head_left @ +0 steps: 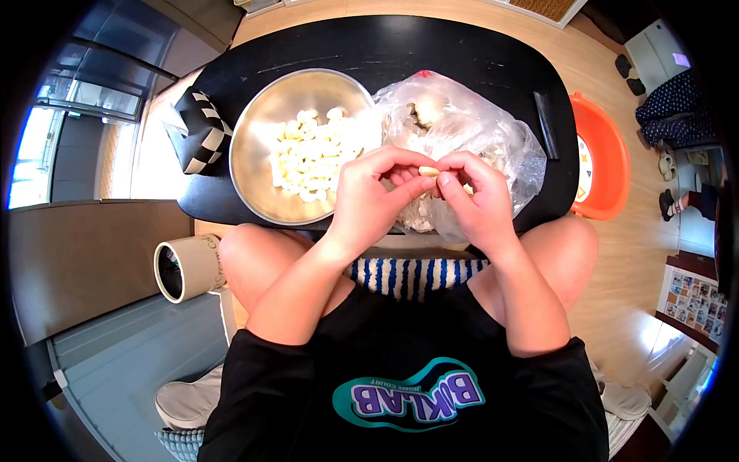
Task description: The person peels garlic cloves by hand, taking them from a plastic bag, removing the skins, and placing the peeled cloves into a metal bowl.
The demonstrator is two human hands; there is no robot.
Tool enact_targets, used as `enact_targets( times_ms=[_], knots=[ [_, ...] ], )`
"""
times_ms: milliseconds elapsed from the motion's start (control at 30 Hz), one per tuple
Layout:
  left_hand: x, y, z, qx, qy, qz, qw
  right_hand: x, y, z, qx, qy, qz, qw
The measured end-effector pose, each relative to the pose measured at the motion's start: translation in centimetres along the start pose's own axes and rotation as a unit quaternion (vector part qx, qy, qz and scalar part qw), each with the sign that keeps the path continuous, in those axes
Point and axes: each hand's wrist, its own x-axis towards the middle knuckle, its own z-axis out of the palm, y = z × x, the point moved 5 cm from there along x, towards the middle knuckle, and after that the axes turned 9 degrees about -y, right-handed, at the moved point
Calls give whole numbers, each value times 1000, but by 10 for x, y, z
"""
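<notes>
A pale garlic clove (pixel 429 171) is pinched between the fingertips of both hands, above the near side of a clear plastic bag (pixel 493 131). My left hand (pixel 381 189) grips it from one side with thumb and forefinger. From the other side, my right hand (pixel 479 192) closes its thumb and fingers on it. Whitish skins and a garlic bulb (pixel 426 114) show in the bag, partly blurred by the plastic. Left of the bag is a wide metal bowl (pixel 254 162), where many peeled garlic cloves (pixel 312 158) lie in a heap.
Everything rests on a black oval table (pixel 400 42). A checkered tissue box (pixel 202 131) stands at its left edge, a dark narrow strip (pixel 545 125) at its right. An orange tub (pixel 612 162) and a beige bin (pixel 185 266) flank the table. Another person's legs (pixel 677 108) appear far right.
</notes>
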Motion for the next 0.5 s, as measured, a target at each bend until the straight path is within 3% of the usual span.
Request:
enact_targets(
  times_ms=[200, 500],
  knots=[
    [0, 2, 0, 47, 1, 11, 999, 0, -5, 0, -40, 4, -12, 999],
    [0, -11, 3, -29, -29, -36, 999, 0, -4, 2, -27, -14, -17, 999]
  ],
)
